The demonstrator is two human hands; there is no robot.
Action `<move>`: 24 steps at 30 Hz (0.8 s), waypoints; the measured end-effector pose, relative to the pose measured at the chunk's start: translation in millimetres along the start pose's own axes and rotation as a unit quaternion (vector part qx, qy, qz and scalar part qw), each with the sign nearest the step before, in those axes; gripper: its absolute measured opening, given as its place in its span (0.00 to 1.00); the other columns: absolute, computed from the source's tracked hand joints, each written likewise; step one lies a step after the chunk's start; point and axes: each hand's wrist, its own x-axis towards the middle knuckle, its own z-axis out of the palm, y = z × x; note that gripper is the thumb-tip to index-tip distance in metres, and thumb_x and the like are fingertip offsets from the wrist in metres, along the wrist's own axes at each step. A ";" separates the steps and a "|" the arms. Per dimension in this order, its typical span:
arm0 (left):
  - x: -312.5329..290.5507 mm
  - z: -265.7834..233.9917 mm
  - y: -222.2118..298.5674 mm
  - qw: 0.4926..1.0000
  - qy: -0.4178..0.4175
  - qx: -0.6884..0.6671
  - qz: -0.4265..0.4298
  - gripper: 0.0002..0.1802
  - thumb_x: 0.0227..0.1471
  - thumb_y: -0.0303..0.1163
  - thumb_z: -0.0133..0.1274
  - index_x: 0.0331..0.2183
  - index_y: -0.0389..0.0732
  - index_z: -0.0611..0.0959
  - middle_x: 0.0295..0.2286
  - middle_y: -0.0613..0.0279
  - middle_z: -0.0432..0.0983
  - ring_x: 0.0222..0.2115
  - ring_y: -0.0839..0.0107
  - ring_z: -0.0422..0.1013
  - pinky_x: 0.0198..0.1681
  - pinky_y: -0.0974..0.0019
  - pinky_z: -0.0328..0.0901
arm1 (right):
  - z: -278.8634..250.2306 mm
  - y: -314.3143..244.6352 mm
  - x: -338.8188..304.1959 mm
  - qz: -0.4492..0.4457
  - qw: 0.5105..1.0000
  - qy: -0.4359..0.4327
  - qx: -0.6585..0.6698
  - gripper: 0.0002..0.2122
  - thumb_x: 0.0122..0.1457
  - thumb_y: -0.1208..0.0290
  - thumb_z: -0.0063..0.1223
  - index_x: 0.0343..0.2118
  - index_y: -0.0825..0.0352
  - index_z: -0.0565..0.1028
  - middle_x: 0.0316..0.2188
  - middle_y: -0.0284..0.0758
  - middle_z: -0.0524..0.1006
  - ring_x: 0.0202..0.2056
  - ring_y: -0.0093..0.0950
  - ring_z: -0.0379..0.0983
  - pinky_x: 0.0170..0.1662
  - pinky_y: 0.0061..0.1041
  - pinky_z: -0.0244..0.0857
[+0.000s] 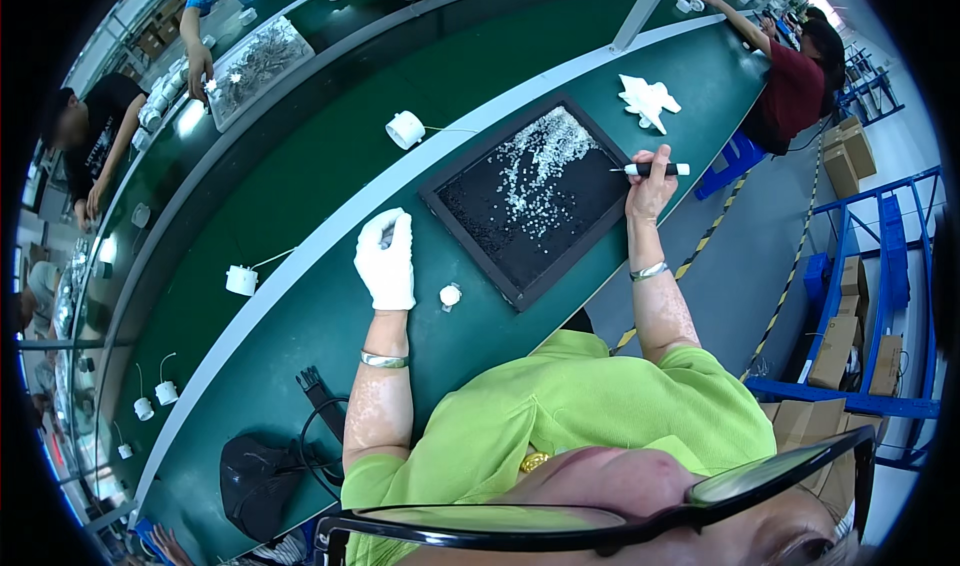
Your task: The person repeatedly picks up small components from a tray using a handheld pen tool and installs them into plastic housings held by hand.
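Pen-like tool (638, 170) held at the corner of a black tray (468, 250)

The work appears to be under way. Many small pale pieces (540, 171) are heaped and scattered in the tray, thickest toward its far side, so much seems left to be handled; no piece can be made out on the tool's tip. One white round part (450, 294) is set on the green worktop (250, 366), between the tray and the gloved left hand (385, 266); whether it is finished cannot be judged. White wired parts (405, 130) are spread along the green belt (320, 146) beyond, their state of completion likewise unclear.

The tool is gripped between the fingers and thumb of the bare right hand (650, 194), near the tray's right-hand corner. Its thin tip is pointed left, toward the tray, and its white end right; its long axis is held almost level across the view. Its height above the rim cannot be made out. The left grip is curled, thumb brought toward fingers; whether anything is pinched there is not shown
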 end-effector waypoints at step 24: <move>3.2 -2.0 -3.0 1.000 -0.011 -0.002 0.004 0.09 0.48 0.31 0.57 0.31 0.36 0.82 0.26 0.63 0.77 0.20 0.79 0.70 0.26 0.74 0.65 | -1.1 2.2 -0.6 -0.006 0.999 -0.025 0.025 0.20 0.60 0.57 0.49 0.19 0.69 0.67 0.21 0.38 0.72 0.14 0.19 0.60 0.16 0.14 0.51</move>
